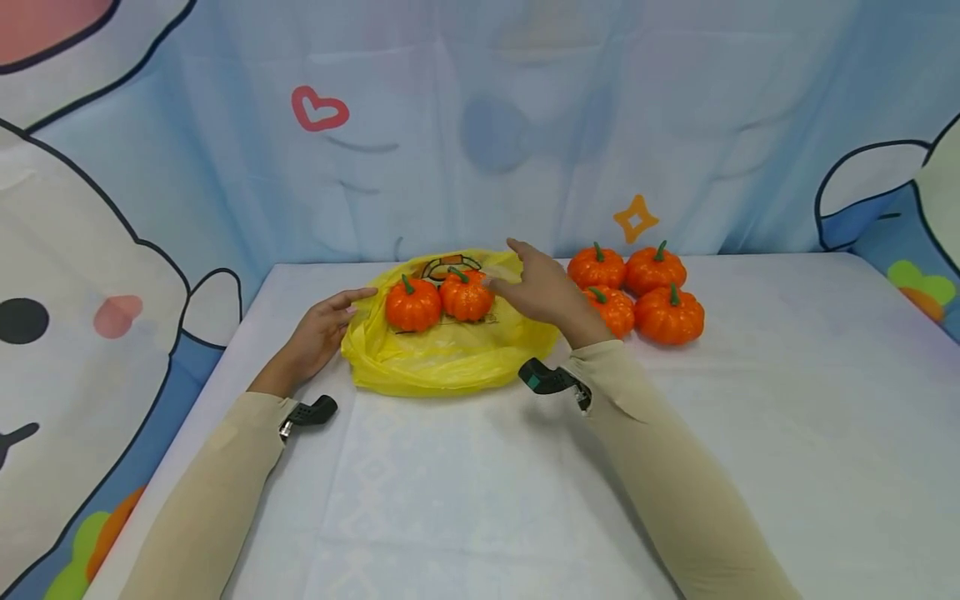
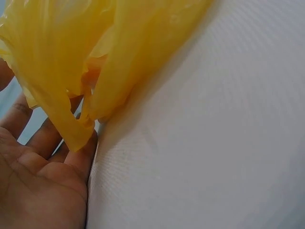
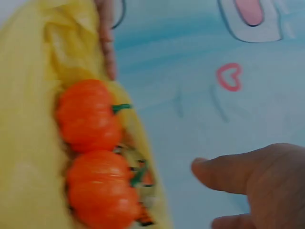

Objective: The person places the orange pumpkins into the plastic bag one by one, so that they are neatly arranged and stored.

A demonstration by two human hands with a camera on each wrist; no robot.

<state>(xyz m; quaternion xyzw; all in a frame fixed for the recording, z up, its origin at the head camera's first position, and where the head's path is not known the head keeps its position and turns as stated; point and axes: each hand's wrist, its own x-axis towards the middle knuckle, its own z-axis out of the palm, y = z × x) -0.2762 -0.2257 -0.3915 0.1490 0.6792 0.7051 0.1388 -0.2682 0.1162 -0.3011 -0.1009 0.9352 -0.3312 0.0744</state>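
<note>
White table (image 1: 787, 400) fronts cartoon backdrop (image 1: 525, 125); hands flank yellow bag (image 1: 442, 358).

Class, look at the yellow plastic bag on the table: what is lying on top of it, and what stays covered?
Two orange pumpkins sit side by side on the yellow bag. The right hand hovers beside them, covering part of the bag's far edge. Whatever lies under the bag cannot be seen.

Bag: yellow plastic bag (image 1: 442, 358), crumpled, lying flat on the white surface (image 1: 750, 433).
Pumpkins in bag: two orange pumpkins (image 1: 438, 300), green stems, upright, side by side.
</note>
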